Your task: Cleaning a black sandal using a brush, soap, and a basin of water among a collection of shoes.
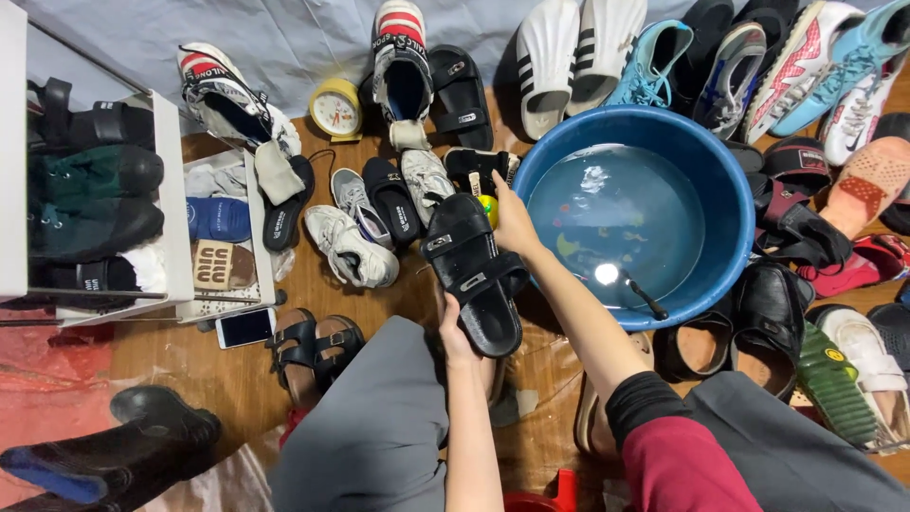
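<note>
Wooden flooring crowded with shoes surrounds the blue basin [735, 204], beside whose left rim the left hand [457, 334] grips a black sandal [474, 270] while the right hand [513, 220] closes around a yellow-green ball, so a slip could knock neighbouring shoes.

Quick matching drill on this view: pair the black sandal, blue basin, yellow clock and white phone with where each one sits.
Things:
1. black sandal
2. blue basin
3. yellow clock
4. white phone

Places:
A. on the floor beside the white shoe rack
B. held in the left hand
C. filled with water, right of the hands
D. by the back wall among the shoes

Pairs: 1-B, 2-C, 3-D, 4-A
</note>
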